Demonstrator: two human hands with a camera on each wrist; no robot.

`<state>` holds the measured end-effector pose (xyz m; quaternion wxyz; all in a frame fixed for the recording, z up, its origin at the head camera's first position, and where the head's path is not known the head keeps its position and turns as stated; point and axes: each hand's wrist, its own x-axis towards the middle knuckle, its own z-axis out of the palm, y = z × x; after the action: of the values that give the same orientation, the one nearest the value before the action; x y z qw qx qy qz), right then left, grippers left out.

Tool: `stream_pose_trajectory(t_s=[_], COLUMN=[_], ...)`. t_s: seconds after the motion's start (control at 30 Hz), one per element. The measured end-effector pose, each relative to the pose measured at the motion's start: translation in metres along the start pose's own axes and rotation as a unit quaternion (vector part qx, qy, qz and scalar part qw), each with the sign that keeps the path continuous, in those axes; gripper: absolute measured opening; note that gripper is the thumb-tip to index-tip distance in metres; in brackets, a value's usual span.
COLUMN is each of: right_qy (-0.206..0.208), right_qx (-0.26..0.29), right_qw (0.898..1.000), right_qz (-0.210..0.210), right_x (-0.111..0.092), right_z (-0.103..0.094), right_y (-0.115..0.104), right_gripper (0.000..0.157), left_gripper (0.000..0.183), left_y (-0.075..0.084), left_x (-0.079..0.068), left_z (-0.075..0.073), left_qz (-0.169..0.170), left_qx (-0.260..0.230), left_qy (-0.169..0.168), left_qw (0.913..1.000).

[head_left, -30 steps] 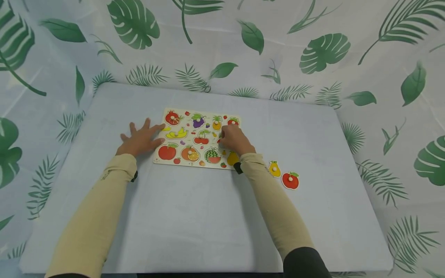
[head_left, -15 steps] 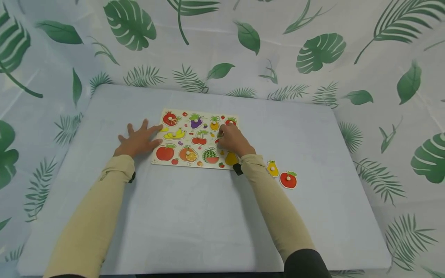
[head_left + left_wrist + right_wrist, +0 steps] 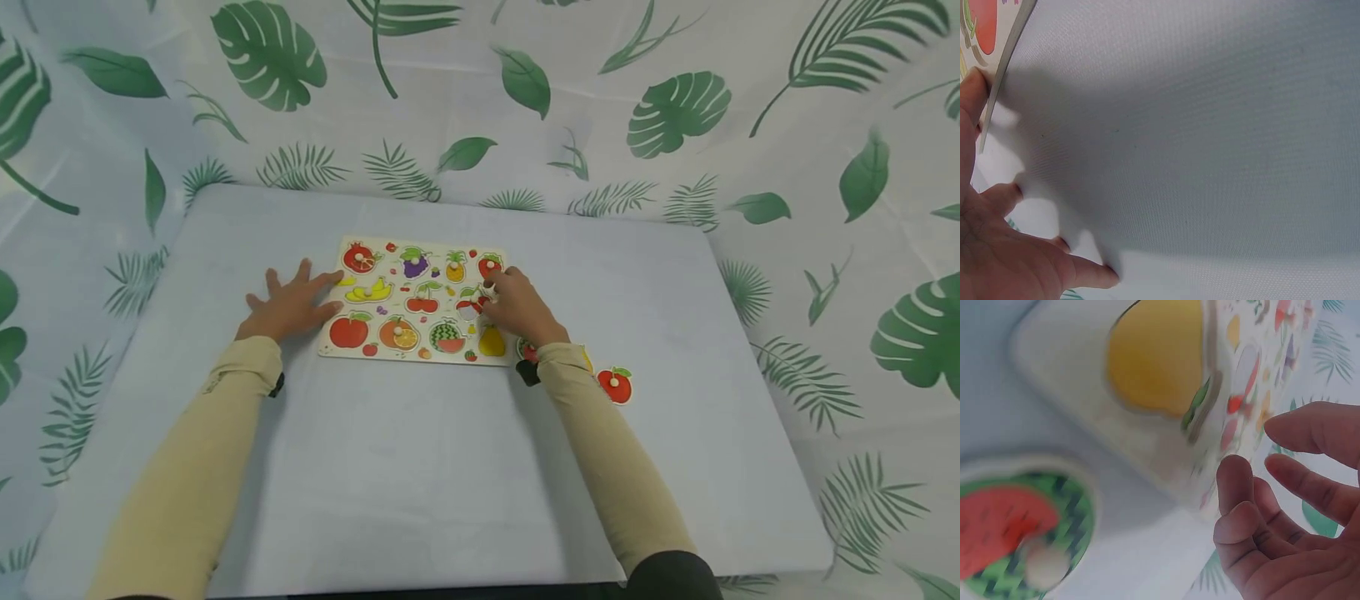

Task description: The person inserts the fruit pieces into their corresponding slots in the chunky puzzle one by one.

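Observation:
A fruit puzzle board point(image 3: 330, 348) with knobbed pieces lies on the white table. My left hand point(image 3: 288, 307) is spread flat at its left side, fingertips on the edge; the left wrist view shows a finger point(image 3: 974, 94) on that edge. My right hand point(image 3: 521, 307) is over the board's right side, near the strawberry point(image 3: 491, 265) and a red fruit picture point(image 3: 471, 307) with a pale patch. In the right wrist view its fingers point(image 3: 1235, 484) are loosely bent, thumb apart, with nothing between them. A watermelon piece point(image 3: 1010, 525) lies beside the board, partly under my right wrist in the head view.
A red apple-like piece point(image 3: 615, 386) lies on the table right of my right forearm. A yellow piece point(image 3: 587, 358) is mostly hidden by the sleeve. A leaf-print cloth point(image 3: 525, 79) hangs behind the table's back edge.
My right hand has shifted right and its fingers have loosened, uncovering the red fruit picture. The watermelon piece now shows beside the wrist. My left hand stays on the board edge.

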<state>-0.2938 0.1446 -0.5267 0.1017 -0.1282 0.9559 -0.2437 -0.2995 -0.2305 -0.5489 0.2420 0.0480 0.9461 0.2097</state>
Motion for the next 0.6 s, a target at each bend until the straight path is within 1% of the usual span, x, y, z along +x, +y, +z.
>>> stream_pose_trajectory(t_s=[0.17,0.33,0.6], right_qy=[0.015,0.027,0.028], right_qx=[-0.002,-0.003,-0.009], right_qw=[1.000,0.999,0.999], right_qz=[0.016,0.018,0.031], right_x=[-0.014,-0.027,-0.049], right_z=[-0.009,-0.017,-0.021], right_y=[0.013,0.024,0.043], right_gripper=[0.033,0.035,0.035], left_gripper=[0.075,0.075,0.076], left_y=[0.000,0.001,0.003], left_x=[-0.001,-0.001,-0.003], left_z=[0.000,0.000,-0.002], left_qz=[0.000,-0.003,-0.004], left_qx=[-0.001,-0.002,-0.003], left_qy=[0.001,0.000,-0.005], left_qw=[1.0000,1.0000,1.0000])
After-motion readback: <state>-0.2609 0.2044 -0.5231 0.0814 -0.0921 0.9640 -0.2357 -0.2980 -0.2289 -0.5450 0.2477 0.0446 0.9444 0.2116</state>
